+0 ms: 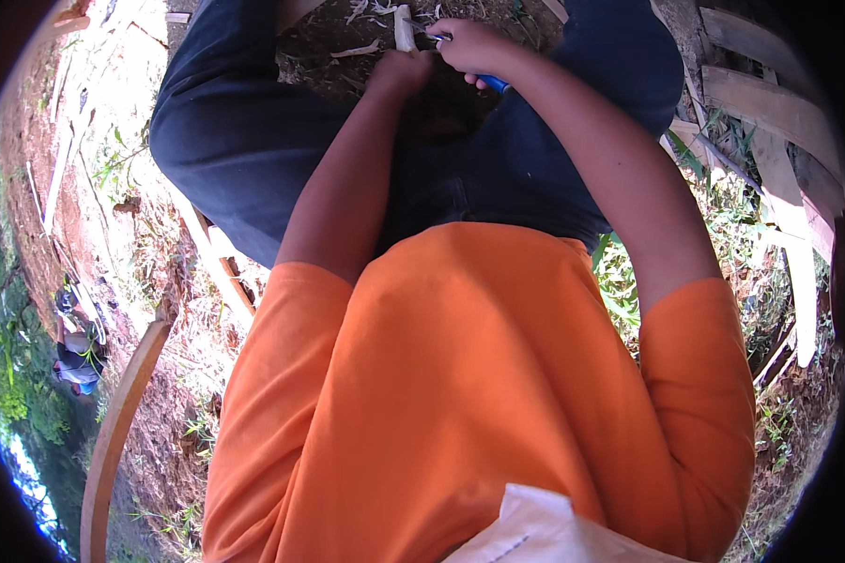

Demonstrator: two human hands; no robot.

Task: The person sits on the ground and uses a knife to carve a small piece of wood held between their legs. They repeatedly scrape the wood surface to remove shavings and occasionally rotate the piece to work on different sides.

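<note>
Looking down from head height over an orange shirt (pixel 460 394) and dark trousers (pixel 253 141) toward bare, reddish ground (pixel 56 169).

Curving up along the far left: a bent wooden strip (pixel 113 441). Sitting beyond it, small and distant: a person (pixel 77 347) among green plants.

Reaching forward at upper centre: the left hand (pixel 399 73), closing around the lower end of a pale, peeled stick (pixel 404 28), fingers wrapping it tightly. Standing roughly upright between the knees and rising to the top edge of the view: that stick.

Meeting it just to the right: the right hand (pixel 469 47), gripping a blue-handled knife (pixel 490 83), fist closing fully around the handle, the blue end poking out below the palm. Touching the stick or hovering just beside it: the blade, too small to tell which.

Lying scattered on the dirt around both hands: pale shavings (pixel 361 47).

Leaning at the far right: weathered wooden planks (pixel 770 113) over grass (pixel 620 281). Showing at the bottom edge: a white cloth (pixel 545 535).
</note>
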